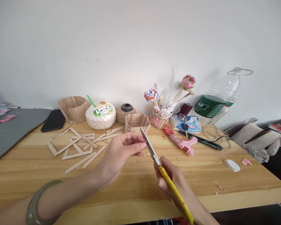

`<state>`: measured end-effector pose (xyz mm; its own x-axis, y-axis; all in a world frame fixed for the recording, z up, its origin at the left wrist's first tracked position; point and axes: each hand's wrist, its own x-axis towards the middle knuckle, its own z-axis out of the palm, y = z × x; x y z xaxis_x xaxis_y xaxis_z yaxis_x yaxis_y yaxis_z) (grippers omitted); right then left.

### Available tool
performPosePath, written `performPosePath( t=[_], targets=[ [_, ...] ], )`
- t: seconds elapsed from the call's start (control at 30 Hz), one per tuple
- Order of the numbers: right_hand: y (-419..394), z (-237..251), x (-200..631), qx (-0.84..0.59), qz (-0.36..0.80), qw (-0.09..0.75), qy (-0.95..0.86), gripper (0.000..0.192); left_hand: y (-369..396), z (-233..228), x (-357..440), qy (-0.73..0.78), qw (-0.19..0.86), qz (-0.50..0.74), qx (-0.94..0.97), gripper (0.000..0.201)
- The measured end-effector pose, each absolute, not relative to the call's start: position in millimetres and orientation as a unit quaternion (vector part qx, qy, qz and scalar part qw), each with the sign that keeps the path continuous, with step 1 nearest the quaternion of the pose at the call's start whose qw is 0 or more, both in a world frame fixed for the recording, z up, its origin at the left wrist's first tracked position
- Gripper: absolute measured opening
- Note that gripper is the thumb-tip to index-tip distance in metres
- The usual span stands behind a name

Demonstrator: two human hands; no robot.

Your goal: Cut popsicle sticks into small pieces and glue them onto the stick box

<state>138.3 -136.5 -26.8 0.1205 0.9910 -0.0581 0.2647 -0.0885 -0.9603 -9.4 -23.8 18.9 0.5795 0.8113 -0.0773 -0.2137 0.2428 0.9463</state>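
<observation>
My right hand point(175, 184) grips yellow-handled scissors point(154, 154), blades pointing up and away over the wooden table point(236, 184). My left hand point(123, 150), with a ring and a green bangle on the wrist, pinches a small piece against the blades; the piece is too small to identify. Loose wooden craft sticks point(84, 156) and a stick frame point(64, 140) lie to the left of my hands.
Along the back stand a stick basket point(73, 107), a white coconut drink point(100, 115), a twine pot point(125, 112), a small stick box point(137, 122), a holder with paper flowers point(159, 117), a pink glue gun point(184, 143) and a tilted plastic bottle point(217, 101). A phone point(53, 120) lies far left.
</observation>
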Motion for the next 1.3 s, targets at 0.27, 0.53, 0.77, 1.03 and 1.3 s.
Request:
performPosePath(
  t=[0.27, 0.53, 0.77, 1.03, 1.3],
  targets=[
    [-136, -28, 140, -0.579, 0.416, 0.477, -0.513, 0.05, -22, 16, -9, 0.256, 0.739, 0.338, 0.524, 0.01],
    [-140, -27, 139, -0.573, 0.416, 0.485, -0.513, 0.049, -19, 15, -8, 0.272, 0.751, 0.335, 0.499, 0.011],
    [-143, -16, 148, -0.63, 0.377, 0.424, -0.53, 0.048, -15, 13, -8, 0.287, 0.725, 0.343, 0.524, 0.011],
    [-140, -13, 166, -0.768, 0.234, 0.313, -0.508, 0.032, 13, -3, -4, 0.312, 0.619, 0.253, 0.675, 0.012],
    [-142, -25, 189, -0.833, 0.138, 0.247, -0.476, 0.031, 42, -34, -6, 0.249, 0.493, 0.065, 0.831, 0.009]
  ],
)
